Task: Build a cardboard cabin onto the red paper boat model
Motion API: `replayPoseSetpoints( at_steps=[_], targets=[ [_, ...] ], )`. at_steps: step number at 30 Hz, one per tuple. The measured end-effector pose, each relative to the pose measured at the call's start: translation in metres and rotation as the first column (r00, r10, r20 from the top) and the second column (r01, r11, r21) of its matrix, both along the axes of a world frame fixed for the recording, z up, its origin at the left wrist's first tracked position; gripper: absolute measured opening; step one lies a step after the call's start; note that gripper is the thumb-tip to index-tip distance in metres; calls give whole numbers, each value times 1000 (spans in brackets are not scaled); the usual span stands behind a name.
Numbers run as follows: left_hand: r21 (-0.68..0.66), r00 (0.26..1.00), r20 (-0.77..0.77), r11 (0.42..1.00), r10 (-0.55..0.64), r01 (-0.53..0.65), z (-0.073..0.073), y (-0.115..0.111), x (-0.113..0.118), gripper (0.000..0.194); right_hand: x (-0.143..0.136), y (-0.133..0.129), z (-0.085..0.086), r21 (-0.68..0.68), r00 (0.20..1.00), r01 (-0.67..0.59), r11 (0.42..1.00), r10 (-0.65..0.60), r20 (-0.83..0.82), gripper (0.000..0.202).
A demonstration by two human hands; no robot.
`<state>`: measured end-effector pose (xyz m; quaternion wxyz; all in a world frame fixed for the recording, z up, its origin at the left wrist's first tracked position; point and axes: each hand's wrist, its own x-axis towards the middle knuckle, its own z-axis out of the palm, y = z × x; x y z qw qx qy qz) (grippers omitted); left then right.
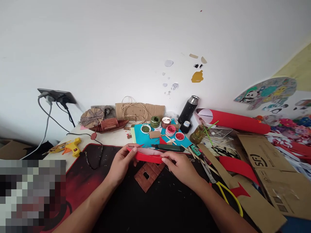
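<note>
Between my two hands is a long curved red paper piece (148, 158), its inner side whitish and its left end pointed. My left hand (122, 158) pinches the left end between thumb and fingers. On the right end, the thumb and fingers of my right hand (178, 165) are closed. Below it, a brown painted cardboard piece (143, 183) with a small dark cut-out lies on the black mat (155, 213). Just behind the red paper rests a dark green utility knife (170, 148), near a small red paper scrap (162, 140).
Open paint jars (170, 130) stand on blue paper (139, 137) at the back. A yellow glue gun (73, 148) lies left, by a brown model boat (110, 125). On the right are yellow-handled scissors (229, 194), a jar with brushes (197, 134), cardboard (262, 204) and a black flask (188, 110).
</note>
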<state>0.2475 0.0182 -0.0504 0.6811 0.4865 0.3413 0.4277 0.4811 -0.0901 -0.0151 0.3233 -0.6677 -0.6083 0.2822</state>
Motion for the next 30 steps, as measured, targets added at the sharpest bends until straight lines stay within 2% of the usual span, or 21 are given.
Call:
replayPoseSetpoints(
  at_steps=[3,5,7,10,17,26,30],
  targets=[
    [-86,994,83,994,73,-66,2,3,1,50,2,0,-7,35,978,109,993,-101,-182,34],
    [-136,984,134,986,117,-98,3,5,1,52,3,0,-11,34,929,172,984,-151,-337,41],
    [-167,976,164,979,142,-115,4,6,2,52,4,1,-13,4,868,201,980,-177,-463,51],
    [-194,971,176,973,160,-126,4,6,3,52,4,3,-15,-19,802,216,976,-189,-567,60],
    [-217,971,189,971,144,-102,5,4,4,55,-4,12,-13,-27,689,219,975,-174,-703,57],
    [-249,968,239,968,74,-13,-1,6,2,58,-11,19,-23,-36,628,297,954,-223,-745,56],
    [-247,972,222,969,82,-26,-3,7,2,56,-10,18,-28,-35,613,323,946,-238,-753,56]
  ],
)
